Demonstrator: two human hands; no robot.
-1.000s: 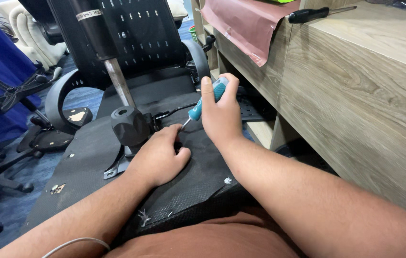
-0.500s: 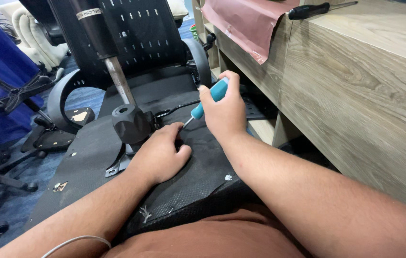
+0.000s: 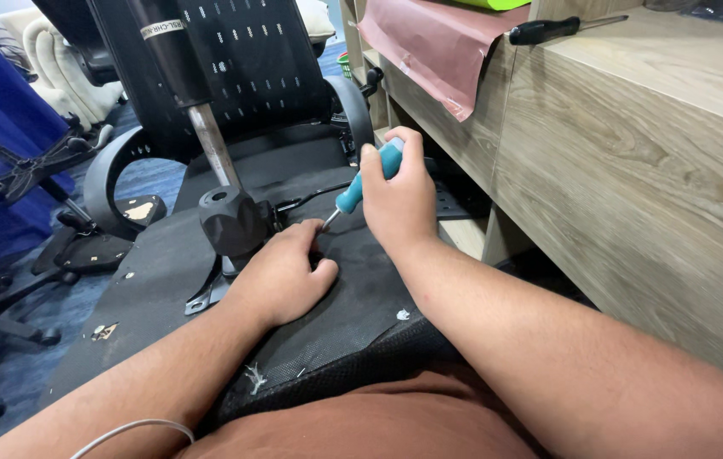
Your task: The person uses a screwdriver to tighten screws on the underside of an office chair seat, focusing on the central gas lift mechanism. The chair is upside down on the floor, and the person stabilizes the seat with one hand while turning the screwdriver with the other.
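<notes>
While the person is leaning over the upturned chair seat [image 3: 166, 272], the left hand [image 3: 280, 276] is lying palm down on its black fabric underside, fingers [image 3: 297, 238] loosely curled and holding nothing, their tips pressing the cloth right at the screwdriver's tip. Just to the left of that hand, the black knob [image 3: 232, 223] at the foot of the gas-lift column [image 3: 200, 119] is standing close by, nearly touching the knuckles, and it is crowding that side of the spot being worked on. Moving right, the right hand [image 3: 397, 200] is clenching its fingers around the teal handle of a screwdriver [image 3: 361, 183], which is slanting down and to the left so that its metal tip is meeting the seat between the two hands. Farther right, a wooden worktop [image 3: 650, 161] is rising beside the right forearm, with a reddish sheet [image 3: 433, 38] hanging over its edge and a black-handled screwdriver [image 3: 548, 30] lying on top, well apart from the hands.
</notes>
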